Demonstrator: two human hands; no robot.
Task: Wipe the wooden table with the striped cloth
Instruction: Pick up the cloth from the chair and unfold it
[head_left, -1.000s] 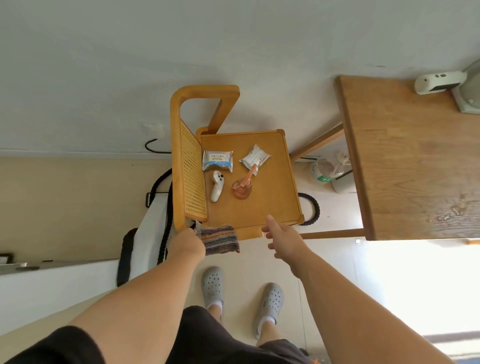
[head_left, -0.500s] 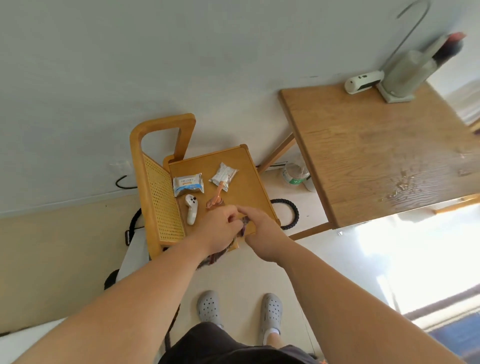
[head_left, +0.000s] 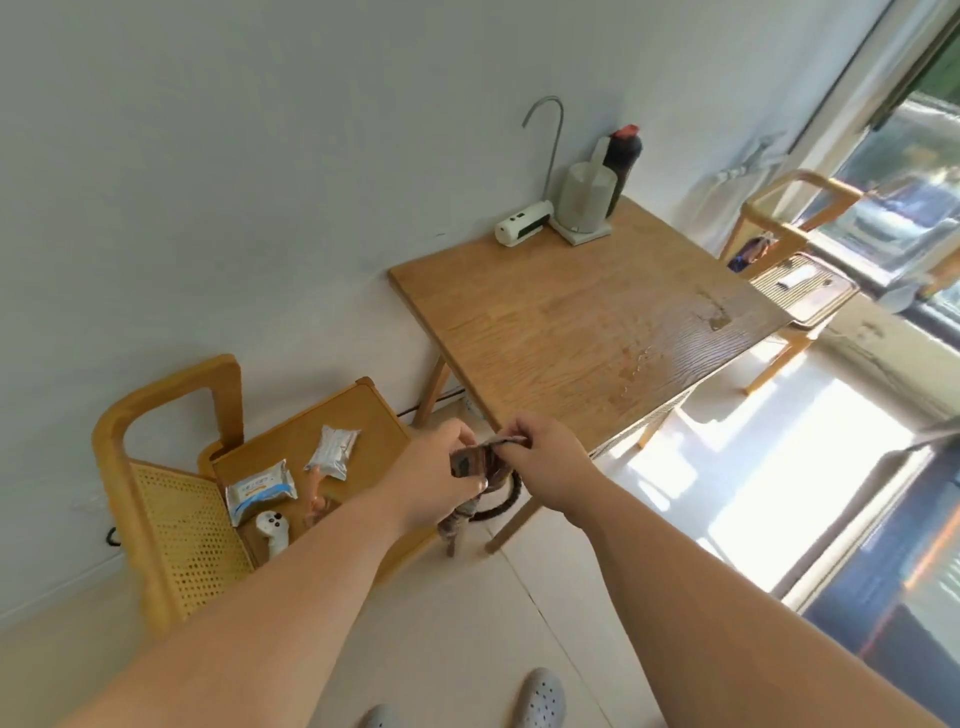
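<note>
No writing is legible: the blue-and-white packet (head_left: 260, 491) to the left of my left hand carries print too small to read, and the silver packet (head_left: 333, 451) beside it shows none I can make out.

Both my arms reach forward, bare to the elbow, and the hands meet in front of me. My left hand (head_left: 435, 467) is closed around the striped cloth (head_left: 470, 470), fingers curled over the bunched upper part. My right hand (head_left: 545, 460) pinches the cloth's top edge between thumb and fingertips, its other fingers folded in. The cloth is stretched short between the two hands, and a loose tail hangs below my left hand toward the floor.

The wooden bench (head_left: 582, 322) lies just beyond and to the right of my right hand; its near corner sits close behind my knuckles. The cloth does not touch it. Wet patches glisten on the bench top farther right of my hands.

A white controller (head_left: 272, 532) lies on the chair seat (head_left: 332, 415) left of my left forearm.
</note>
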